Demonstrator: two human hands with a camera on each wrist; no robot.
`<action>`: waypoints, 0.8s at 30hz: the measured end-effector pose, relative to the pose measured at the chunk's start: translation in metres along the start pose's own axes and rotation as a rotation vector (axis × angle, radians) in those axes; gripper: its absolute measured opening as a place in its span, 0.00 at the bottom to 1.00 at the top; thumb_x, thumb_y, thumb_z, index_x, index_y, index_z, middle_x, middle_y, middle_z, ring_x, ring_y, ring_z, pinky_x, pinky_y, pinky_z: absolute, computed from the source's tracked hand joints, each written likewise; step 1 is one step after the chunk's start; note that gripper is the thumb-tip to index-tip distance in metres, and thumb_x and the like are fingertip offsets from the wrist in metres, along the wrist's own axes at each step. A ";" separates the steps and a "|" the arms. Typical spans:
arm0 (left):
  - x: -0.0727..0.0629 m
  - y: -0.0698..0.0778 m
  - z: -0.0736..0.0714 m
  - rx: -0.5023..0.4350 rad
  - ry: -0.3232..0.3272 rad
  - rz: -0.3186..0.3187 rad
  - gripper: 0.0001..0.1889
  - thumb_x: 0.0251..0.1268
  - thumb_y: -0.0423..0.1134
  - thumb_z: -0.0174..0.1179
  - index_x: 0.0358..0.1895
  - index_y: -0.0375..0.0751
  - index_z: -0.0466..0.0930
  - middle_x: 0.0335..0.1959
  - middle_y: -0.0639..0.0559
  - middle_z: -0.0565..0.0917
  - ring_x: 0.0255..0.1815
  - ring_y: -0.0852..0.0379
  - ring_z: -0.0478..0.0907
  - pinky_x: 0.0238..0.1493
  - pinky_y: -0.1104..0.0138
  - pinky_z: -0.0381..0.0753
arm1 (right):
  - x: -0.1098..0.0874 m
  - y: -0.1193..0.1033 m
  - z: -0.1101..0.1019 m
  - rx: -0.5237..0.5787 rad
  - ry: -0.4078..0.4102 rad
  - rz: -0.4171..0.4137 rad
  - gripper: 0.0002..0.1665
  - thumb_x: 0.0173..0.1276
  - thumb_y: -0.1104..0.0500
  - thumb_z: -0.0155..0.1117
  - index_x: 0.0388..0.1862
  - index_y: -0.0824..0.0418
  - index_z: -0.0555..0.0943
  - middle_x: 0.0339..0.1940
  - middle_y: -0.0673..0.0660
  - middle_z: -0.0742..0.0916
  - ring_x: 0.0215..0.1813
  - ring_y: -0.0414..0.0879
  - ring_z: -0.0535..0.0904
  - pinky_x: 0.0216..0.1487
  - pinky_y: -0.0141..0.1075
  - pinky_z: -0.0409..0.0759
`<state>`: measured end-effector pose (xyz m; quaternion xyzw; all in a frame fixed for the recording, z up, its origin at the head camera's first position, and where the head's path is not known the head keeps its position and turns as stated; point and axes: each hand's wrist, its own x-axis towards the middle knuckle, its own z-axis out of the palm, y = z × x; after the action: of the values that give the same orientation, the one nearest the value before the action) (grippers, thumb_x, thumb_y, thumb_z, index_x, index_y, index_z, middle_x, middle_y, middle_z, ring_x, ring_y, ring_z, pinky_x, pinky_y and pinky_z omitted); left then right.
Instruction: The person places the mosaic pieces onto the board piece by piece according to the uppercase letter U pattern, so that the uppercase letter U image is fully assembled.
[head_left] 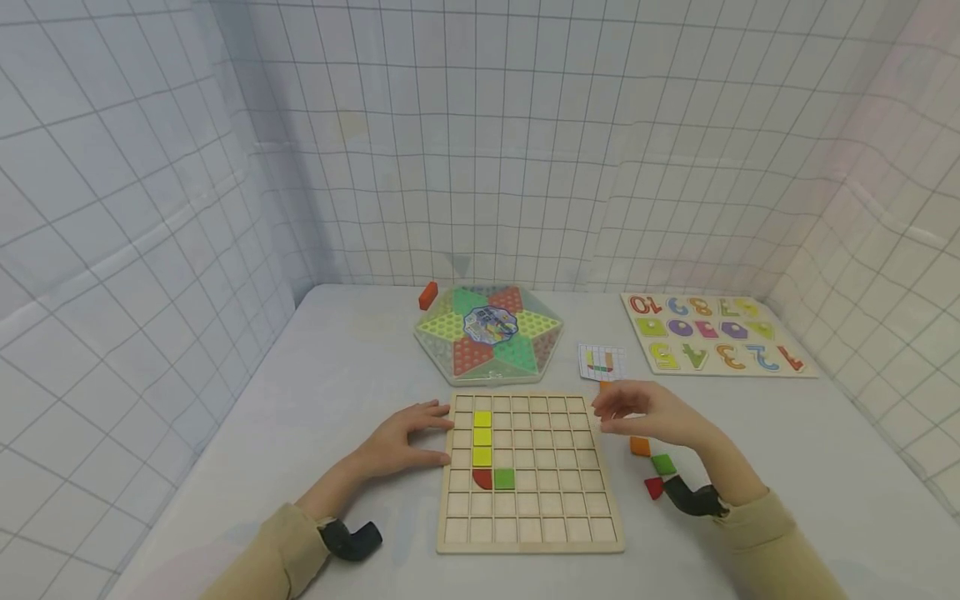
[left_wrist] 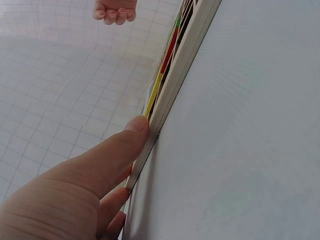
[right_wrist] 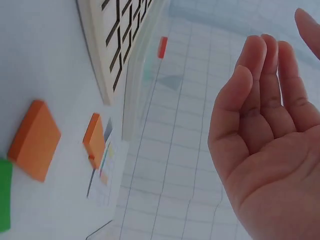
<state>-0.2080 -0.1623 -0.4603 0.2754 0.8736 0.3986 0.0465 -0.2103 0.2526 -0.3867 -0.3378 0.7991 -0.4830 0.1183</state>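
Note:
A wooden grid board lies on the table. In its second column from the left sit several yellow square tiles, above a red quarter-circle tile; a green square tile fits beside the red one. My left hand rests against the board's left edge, its thumb and fingertips touching the rim, as the left wrist view also shows. Above the board's right edge hovers my right hand, fingers loosely bent. The palm faces the right wrist camera with nothing in it.
Right of the board lie an orange tile, a green tile and a red piece. A pattern card is behind, with orange nearby. Farther back are a star-patterned hexagonal game board, a red block and a number puzzle.

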 end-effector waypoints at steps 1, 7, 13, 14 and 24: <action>0.000 0.000 0.000 0.001 0.001 0.004 0.27 0.50 0.55 0.69 0.54 0.48 0.81 0.65 0.51 0.70 0.71 0.45 0.56 0.68 0.44 0.53 | -0.004 0.001 -0.003 0.010 0.012 0.013 0.14 0.62 0.65 0.66 0.47 0.66 0.78 0.41 0.69 0.82 0.43 0.46 0.80 0.44 0.37 0.81; 0.000 0.000 0.000 -0.014 0.002 0.005 0.27 0.49 0.54 0.70 0.54 0.47 0.81 0.65 0.50 0.71 0.71 0.44 0.56 0.68 0.44 0.52 | -0.022 0.010 -0.020 0.047 0.047 0.037 0.15 0.61 0.67 0.66 0.47 0.65 0.77 0.43 0.73 0.80 0.45 0.54 0.80 0.47 0.35 0.80; 0.000 -0.001 0.000 -0.009 0.000 0.001 0.27 0.49 0.55 0.69 0.54 0.48 0.81 0.65 0.51 0.70 0.71 0.45 0.56 0.68 0.45 0.53 | -0.036 0.022 -0.029 0.073 0.026 0.039 0.15 0.62 0.69 0.63 0.48 0.67 0.76 0.43 0.75 0.79 0.45 0.55 0.79 0.48 0.34 0.80; 0.000 -0.001 0.000 -0.007 0.000 0.002 0.27 0.49 0.55 0.69 0.54 0.48 0.81 0.65 0.51 0.70 0.71 0.45 0.56 0.68 0.45 0.53 | -0.037 0.023 -0.030 0.078 0.022 0.045 0.15 0.62 0.69 0.63 0.48 0.67 0.76 0.44 0.75 0.79 0.45 0.54 0.80 0.48 0.34 0.80; 0.000 -0.001 0.001 -0.009 -0.002 -0.006 0.27 0.49 0.55 0.69 0.54 0.49 0.81 0.66 0.52 0.70 0.71 0.45 0.55 0.68 0.45 0.52 | -0.045 0.036 -0.034 0.122 -0.038 0.059 0.14 0.63 0.71 0.61 0.48 0.69 0.75 0.43 0.76 0.78 0.46 0.51 0.79 0.49 0.32 0.79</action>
<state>-0.2081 -0.1628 -0.4617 0.2728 0.8725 0.4023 0.0500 -0.2097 0.3170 -0.4062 -0.3153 0.7755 -0.5205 0.1680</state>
